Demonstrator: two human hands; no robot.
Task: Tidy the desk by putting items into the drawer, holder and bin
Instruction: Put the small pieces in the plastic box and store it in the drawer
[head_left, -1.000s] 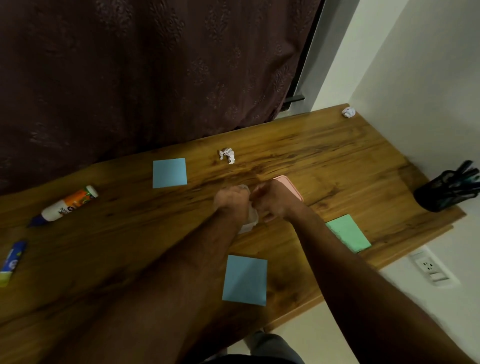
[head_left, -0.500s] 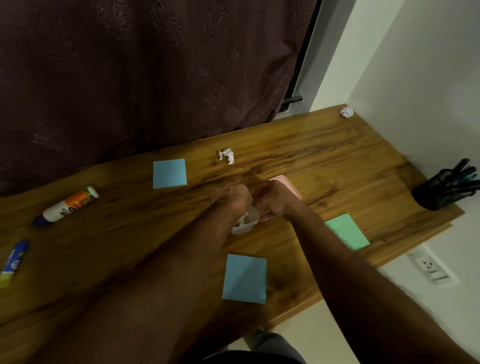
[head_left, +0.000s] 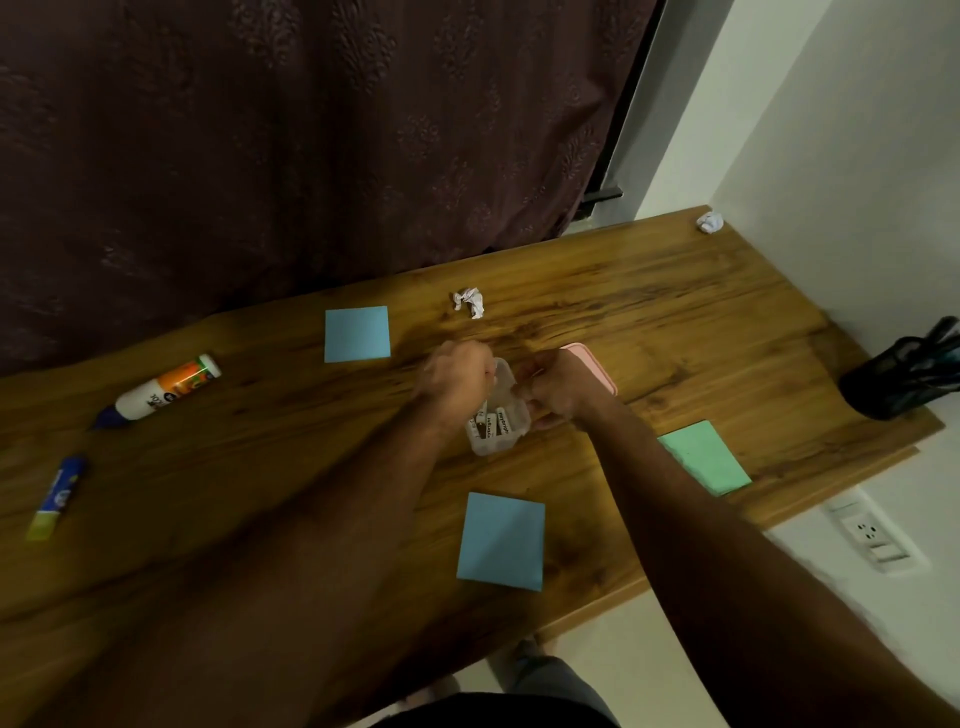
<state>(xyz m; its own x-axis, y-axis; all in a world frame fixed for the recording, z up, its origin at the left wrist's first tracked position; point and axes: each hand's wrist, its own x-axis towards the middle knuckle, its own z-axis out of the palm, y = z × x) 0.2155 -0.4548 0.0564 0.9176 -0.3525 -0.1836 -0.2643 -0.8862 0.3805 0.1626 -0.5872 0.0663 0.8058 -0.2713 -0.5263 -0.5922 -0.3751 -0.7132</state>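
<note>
A small clear plastic box (head_left: 497, 432) with white labelled sticks inside sits mid-desk between my hands. My left hand (head_left: 457, 375) is closed in a fist over the box's far left end. Closed against the box's right side, my right hand (head_left: 555, 396) partly covers a pink pad (head_left: 592, 364). Two blue sticky notes (head_left: 357, 333) (head_left: 501, 540) and a green one (head_left: 704, 457) lie flat on the wooden desk (head_left: 675, 322). Crumpled paper balls rest at the middle back (head_left: 468, 302) and the far right corner (head_left: 709, 222). A black mesh pen holder (head_left: 896, 376) stands at the right edge.
A white glue bottle with an orange label (head_left: 161, 392) and a blue glue stick (head_left: 57, 496) lie at the left. A dark curtain (head_left: 311, 156) hangs behind the desk. A white wall (head_left: 857, 156) with a socket (head_left: 872, 535) bounds the right side.
My hands have drawn slightly apart, so more of the clear box and the white sticks inside it shows. The other desk items have not moved.
</note>
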